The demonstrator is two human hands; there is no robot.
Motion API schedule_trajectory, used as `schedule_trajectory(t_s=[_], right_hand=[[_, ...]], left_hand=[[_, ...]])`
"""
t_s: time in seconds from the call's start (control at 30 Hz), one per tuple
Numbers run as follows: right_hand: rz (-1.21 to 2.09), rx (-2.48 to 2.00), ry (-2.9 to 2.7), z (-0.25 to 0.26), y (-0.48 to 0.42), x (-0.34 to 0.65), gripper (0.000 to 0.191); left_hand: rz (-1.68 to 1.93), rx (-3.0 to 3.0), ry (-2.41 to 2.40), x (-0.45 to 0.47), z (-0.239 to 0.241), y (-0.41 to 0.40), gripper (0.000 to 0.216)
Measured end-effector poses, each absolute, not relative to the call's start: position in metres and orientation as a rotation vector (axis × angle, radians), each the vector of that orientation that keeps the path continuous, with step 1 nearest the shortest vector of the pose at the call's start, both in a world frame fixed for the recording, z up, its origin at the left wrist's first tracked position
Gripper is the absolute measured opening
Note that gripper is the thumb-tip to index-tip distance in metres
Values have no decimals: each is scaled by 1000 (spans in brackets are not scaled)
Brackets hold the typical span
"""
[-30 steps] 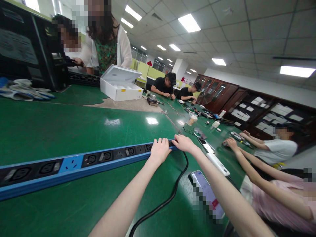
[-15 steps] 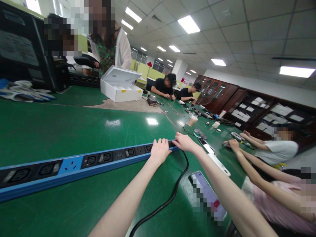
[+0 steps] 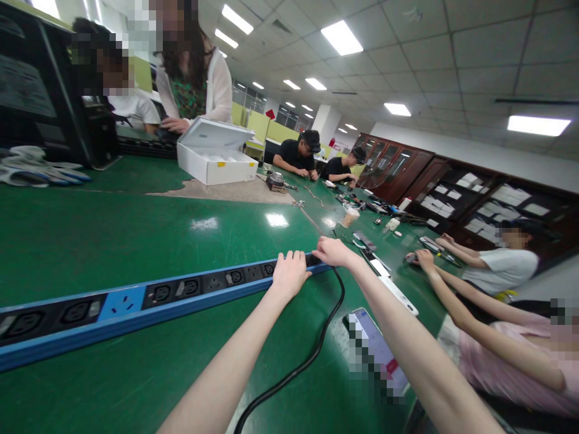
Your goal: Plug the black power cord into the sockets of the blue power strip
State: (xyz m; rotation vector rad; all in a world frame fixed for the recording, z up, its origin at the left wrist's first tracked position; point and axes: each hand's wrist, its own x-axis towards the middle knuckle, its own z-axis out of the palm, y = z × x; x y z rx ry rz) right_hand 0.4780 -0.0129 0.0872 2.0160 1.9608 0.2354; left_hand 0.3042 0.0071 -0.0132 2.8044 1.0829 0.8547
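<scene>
A long power strip (image 3: 181, 306) with a blue casing and black sockets lies across the green table, running from the left edge to my hands. My left hand (image 3: 289, 275) is closed over the strip, its fingers wrapped across the far edge. Just beyond it, my right hand (image 3: 335, 252) is closed at the strip's far end. Its fingertips are partly hidden, and whatever they pinch is too small to make out. From near that end a black cable (image 3: 323, 343) curves down toward me over the table.
A phone (image 3: 380, 349) lies beside my right forearm. An open white box (image 3: 217, 154) stands at the far left, past gloves (image 3: 40, 167) and a black machine (image 3: 40, 90). Several co-workers sit or stand around the table. Small parts and tools (image 3: 362, 202) are scattered farther back.
The whole view has shifted slightly. Both my hands stay at the strip's far end. The standing co-worker's hand now shows lower, behind the white box.
</scene>
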Motion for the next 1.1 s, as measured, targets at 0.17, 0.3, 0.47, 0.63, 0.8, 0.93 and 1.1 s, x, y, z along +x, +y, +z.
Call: schedule_trajectory(t_s=[0.17,0.3,0.47,0.63,0.8,0.93,1.1], right_hand=[[222,2228,2118,89,-34,492,46],[-82,2796,2115,87,-56,519,45],[-1021,3237,2050,94,-69,558,38],[-903,3068,2116,96,-68,567,37],[-526,2729,2105,81,-57,540,27],[-176,2619,2001,76,-51,519,20],[109,2541,1922,78,-51,509,26]], left_hand=[[842,2805,1081,305,-13,8,55],[861,2804,1085,305,-15,7,58],[887,2801,1082,306,-19,7,65],[859,2848,1045,307,-20,7,62],[823,2868,1043,307,-20,7,53],[819,2867,1038,306,-19,6,52],[836,2861,1035,306,-18,6,52]])
